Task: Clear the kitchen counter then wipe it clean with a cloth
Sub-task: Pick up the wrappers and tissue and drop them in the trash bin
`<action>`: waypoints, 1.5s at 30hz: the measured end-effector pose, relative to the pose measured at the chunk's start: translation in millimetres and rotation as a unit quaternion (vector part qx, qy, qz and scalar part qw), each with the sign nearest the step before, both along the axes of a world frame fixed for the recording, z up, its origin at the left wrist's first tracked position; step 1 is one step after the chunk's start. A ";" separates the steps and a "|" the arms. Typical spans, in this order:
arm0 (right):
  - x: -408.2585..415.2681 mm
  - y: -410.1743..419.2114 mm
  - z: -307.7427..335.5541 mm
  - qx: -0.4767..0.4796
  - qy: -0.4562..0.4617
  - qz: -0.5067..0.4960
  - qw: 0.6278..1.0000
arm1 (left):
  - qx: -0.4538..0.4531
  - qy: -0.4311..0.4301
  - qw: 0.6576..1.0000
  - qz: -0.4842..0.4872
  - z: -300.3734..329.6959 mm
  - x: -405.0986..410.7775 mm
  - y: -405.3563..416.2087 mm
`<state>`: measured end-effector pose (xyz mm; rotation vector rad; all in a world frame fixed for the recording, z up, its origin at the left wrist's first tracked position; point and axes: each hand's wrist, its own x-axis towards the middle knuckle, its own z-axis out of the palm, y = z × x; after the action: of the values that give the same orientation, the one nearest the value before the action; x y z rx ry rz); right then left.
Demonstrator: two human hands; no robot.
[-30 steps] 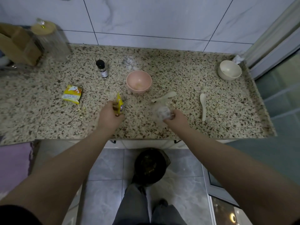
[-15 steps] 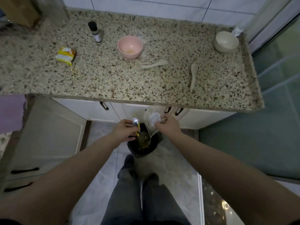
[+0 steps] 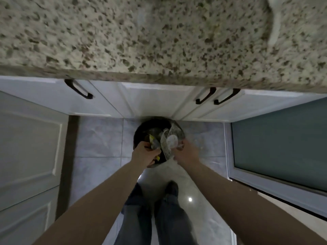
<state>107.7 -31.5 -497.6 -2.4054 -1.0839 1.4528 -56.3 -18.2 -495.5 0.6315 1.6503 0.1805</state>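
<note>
Bin (image 3: 141, 131) on floor (image 3: 99, 138) before cabinets (image 3: 155, 99), below tabletop (image 3: 123, 41) edge. Left hand (image 3: 145, 153) and right hand (image 3: 187, 152) side by side over bin. Spoon (image 3: 276, 20) on tabletop, far right.

Yellow wrapper (image 3: 153, 142) and crumpled clear plastic bag (image 3: 169, 143), both held above the open black bin (image 3: 141, 129) on the floor below the speckled table (image 3: 123, 41).

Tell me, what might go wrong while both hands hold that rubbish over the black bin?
1. The clear plastic wrapper in the right hand reaches toward the bin's near rim; let go here, it might land on the floor tiles.
2. The yellow packet in the left hand looks crumpled and light, so it could drift off target.
3. The picture is blurred, so aim may be imprecise.
</note>
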 end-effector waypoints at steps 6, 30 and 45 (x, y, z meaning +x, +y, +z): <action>-15.2 10.7 -108.1 -0.076 0.067 -0.075 0.992 | -0.035 -0.004 0.999 0.000 -111.8 5.3 13.0; -55.7 13.2 236.8 0.086 0.216 -0.026 0.972 | 0.139 0.003 0.988 0.062 223.0 -50.5 -10.7; -128.3 80.3 376.6 0.185 0.288 0.063 0.938 | 0.294 0.071 0.945 0.124 360.8 -134.0 10.2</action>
<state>-20.5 48.8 -121.1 -1.5385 -1.2250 1.6562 -190.3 -8.0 -134.7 0.8938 1.8186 0.8515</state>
